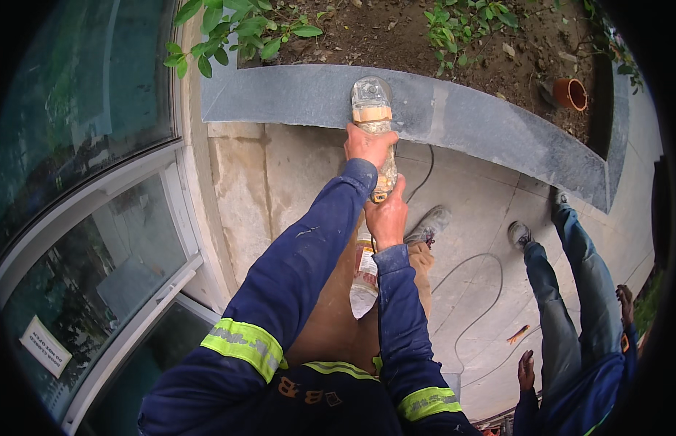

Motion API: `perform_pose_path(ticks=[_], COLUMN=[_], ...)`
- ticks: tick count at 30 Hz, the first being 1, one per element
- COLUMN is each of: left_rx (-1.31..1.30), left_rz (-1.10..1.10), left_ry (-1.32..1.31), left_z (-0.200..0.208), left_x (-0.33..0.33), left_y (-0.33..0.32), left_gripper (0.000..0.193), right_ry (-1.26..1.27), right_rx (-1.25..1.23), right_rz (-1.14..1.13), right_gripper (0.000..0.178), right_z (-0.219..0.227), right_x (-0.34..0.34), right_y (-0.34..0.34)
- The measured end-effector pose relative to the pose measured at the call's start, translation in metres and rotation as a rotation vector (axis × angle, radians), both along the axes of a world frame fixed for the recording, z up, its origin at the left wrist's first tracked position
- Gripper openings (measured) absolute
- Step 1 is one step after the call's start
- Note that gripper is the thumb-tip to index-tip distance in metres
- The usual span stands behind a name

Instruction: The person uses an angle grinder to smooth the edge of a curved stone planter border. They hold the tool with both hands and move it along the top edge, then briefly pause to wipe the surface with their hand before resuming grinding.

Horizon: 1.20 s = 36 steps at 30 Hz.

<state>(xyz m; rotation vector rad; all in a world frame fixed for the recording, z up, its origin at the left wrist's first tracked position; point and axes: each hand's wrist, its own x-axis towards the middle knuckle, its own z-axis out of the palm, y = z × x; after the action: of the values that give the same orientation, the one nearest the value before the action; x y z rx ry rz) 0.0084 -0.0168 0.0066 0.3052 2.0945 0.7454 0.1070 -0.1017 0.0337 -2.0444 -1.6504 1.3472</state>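
Observation:
An angle grinder [373,116], dusty with orange-yellow parts, points away from me with its disc end over the grey stone coping [294,94]. Whether the disc touches the stone or spins, I cannot tell. My left hand [370,143] is wrapped round the grinder's body near its head. Behind it, closer to me, my right hand [387,218] grips the rear end. Both arms reach forward in dusty blue sleeves with reflective bands. Below the hands, between my forearms, is a clear plastic bottle [364,280] with a label, partly covered by the right sleeve.
Beyond the coping lies a soil bed [367,36] with leafy plants [243,33] and a terracotta-coloured pot [569,94]. A glazed door [98,269] stands left. Cable [465,327] loops over the paving. At right, another person [570,291] in jeans stands near the coping.

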Motion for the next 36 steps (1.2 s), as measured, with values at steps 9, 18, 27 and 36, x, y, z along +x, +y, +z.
perform_pose_path(ticks=[9,18,27,36], left_rx=[0.028,0.019,0.052,0.039], left_rz=[0.043,0.048,0.064,0.041], left_ry=[0.008,0.003,-0.006,-0.011], left_z=[-0.011,-0.004,-0.021,-0.012], left_x=[-0.007,-0.007,-0.012,-0.014], left_y=[-0.009,-0.011,-0.012,-0.006], left_gripper=[0.072,0.07,0.069,0.069], right_ry=[-0.003,-0.008,-0.012,-0.035], right_rx=[0.004,-0.037,-0.019,-0.015], right_rz=[0.056,0.056,0.069,0.068], right_gripper=[0.072,0.075,0.074,0.073], right_z=[-0.004,-0.008,-0.006,-0.003], right_x=[-0.001,-0.002,-0.005,-0.008], right_y=[-0.003,-0.006,-0.004,-0.004])
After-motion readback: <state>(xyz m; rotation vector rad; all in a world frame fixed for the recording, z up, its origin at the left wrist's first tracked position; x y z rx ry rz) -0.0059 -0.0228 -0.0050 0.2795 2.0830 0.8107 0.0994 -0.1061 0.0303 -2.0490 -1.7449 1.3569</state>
